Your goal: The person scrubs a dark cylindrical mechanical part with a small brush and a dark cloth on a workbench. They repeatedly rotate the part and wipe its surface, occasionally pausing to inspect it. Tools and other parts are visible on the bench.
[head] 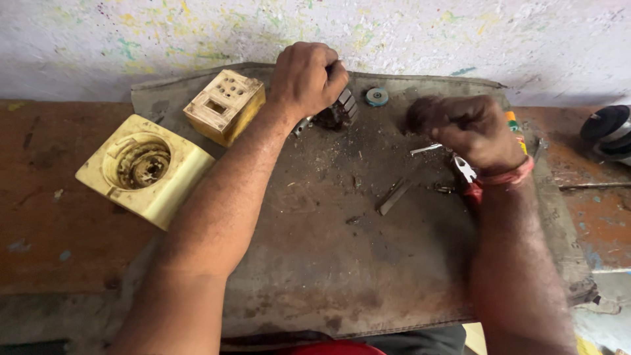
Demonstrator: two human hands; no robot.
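Head view: my left hand [305, 77] is closed over a dark metal part with stacked plates [340, 110] at the far edge of the grimy mat [328, 263], fingers wrapped around its top so most of it is hidden. My right hand [470, 131] is curled into a loose fist further right, fingers bent tightly inward; I cannot tell what, if anything, is inside it. A red thread band circles that wrist. Just under the right hand lie pliers with red handles [467, 176], and a small metal bit [426, 149] lies beside my knuckles. A flat metal strip [393, 196] rests on the mat between my arms. Left of my left forearm sit two yellowed plastic housings: a small block with holes [225, 105] and a larger one with a round socket [144, 169]. A small blue disc [377, 96] lies near the wall.
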